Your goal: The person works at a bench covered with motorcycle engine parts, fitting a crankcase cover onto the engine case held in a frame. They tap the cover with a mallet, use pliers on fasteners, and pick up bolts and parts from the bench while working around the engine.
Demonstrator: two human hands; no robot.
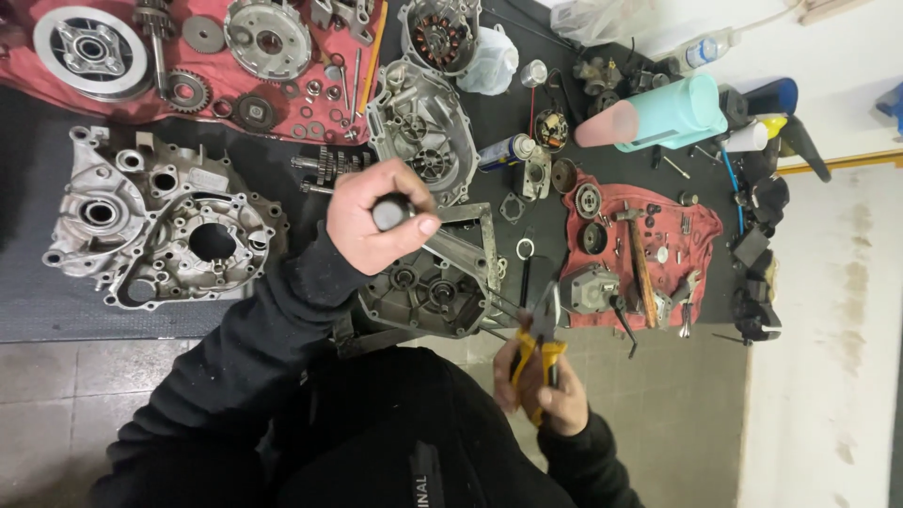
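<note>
Right now I grip a black-handled tool point(393, 211) in my left hand point(376, 218) over the engine case point(428, 292), while my right hand point(550, 390) clasps yellow pliers point(538, 343), likely needing careful alignment next.

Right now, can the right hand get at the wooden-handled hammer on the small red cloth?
Probably not at once. The right hand is closed around yellow-handled pliers, so it is not free. The hammer lies uncovered on the small red cloth, just beyond the pliers, with nothing between them.
</note>
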